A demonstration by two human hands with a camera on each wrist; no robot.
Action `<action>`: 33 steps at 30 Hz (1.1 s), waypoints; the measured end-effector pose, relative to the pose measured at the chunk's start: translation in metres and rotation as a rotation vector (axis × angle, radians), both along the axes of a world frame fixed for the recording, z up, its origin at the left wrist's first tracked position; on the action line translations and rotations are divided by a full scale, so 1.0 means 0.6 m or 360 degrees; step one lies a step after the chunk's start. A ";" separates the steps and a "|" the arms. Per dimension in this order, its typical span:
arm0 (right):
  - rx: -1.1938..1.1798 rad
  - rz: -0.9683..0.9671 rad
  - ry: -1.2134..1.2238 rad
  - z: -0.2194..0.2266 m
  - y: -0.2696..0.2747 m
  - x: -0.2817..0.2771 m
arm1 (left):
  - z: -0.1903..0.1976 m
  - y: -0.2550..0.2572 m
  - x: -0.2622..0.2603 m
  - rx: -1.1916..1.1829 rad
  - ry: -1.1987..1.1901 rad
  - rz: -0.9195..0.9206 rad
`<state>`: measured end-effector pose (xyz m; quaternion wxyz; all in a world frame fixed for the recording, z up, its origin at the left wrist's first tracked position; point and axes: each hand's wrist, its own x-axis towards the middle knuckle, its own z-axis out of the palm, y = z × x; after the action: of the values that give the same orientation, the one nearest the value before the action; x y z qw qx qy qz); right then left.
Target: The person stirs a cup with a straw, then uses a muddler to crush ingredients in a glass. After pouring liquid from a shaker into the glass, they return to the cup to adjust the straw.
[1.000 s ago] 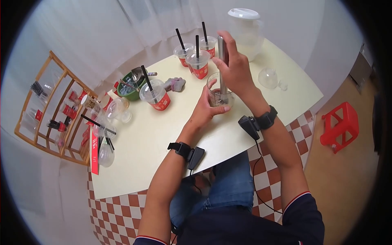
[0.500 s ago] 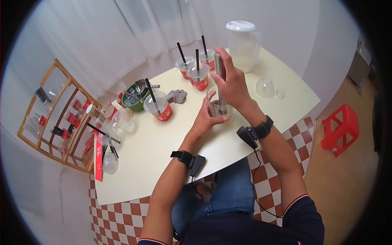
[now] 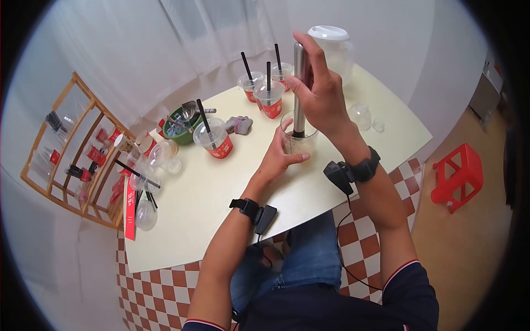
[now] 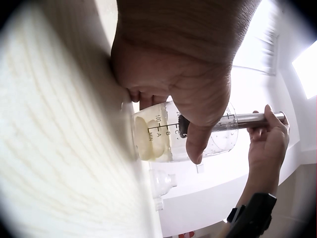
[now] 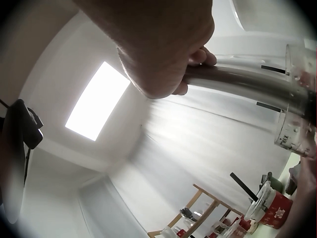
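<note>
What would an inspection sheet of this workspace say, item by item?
Surface: pale table, most crowded along its left and far sides.
Job's things: clear measuring cup with pale contents; metal rod, its dark end inside the cup, above those contents.
Clutter: four red-labelled cups with black straws, green bowl, grey cloth, lidded pitcher.
Grip: left hand holds the measuring cup; right hand holds the metal rod.
Cables: black cables hang from both wrist cameras.
Surroundings: wooden shelf, white curtain, red stool, checked floor.

I count four upright clear red-banded cups with black straws, one silver metal rod, one transparent measuring cup.
</note>
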<state>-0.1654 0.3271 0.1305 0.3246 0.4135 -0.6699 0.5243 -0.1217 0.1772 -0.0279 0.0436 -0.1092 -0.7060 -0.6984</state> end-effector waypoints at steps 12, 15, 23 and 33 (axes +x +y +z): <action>0.0103 -0.0052 -0.0143 -0.092 -0.027 -0.056 | 0.004 0.001 0.004 0.0062 -0.0017 -0.0012; 0.0111 -0.0039 -0.0147 -0.090 -0.026 -0.058 | 0.001 0.000 -0.002 0.0047 -0.0008 -0.0009; 0.0112 -0.0049 -0.0125 -0.084 -0.018 -0.039 | -0.006 -0.002 -0.007 0.0069 0.0041 -0.0047; 0.0021 -0.0032 -0.0019 0.003 0.006 0.004 | -0.004 0.000 -0.003 0.0027 0.0023 -0.0011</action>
<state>-0.1631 0.3310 0.1322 0.3232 0.4058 -0.6793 0.5191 -0.1234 0.1774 -0.0304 0.0472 -0.1163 -0.6993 -0.7037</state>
